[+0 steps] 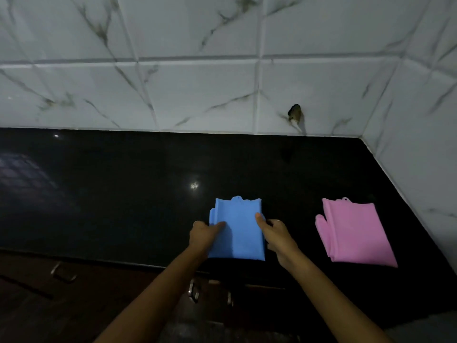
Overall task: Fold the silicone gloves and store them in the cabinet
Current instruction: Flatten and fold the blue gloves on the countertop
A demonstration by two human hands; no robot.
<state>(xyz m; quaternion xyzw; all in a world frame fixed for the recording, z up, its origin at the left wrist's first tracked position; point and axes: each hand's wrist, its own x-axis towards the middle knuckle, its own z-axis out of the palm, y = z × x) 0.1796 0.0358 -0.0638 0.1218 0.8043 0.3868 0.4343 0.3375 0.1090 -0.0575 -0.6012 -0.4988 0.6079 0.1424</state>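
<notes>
A blue silicone glove (239, 233) lies folded into a flat rectangle near the front edge of the black countertop (123, 194). My left hand (204, 235) grips its left edge, thumb on top. On the glove's right edge my right hand (274, 235) holds it the same way, thumb pressed on the blue surface. A pink silicone glove (353, 233) lies folded flat to the right, apart from both hands, its thumb sticking out on the left side.
Marble-patterned wall tiles (197, 90) rise behind the counter and along its right side, with a dark hole (294, 112) in one tile. Below the counter's front edge are dark cabinet fronts with metal handles (63, 273) (194, 290).
</notes>
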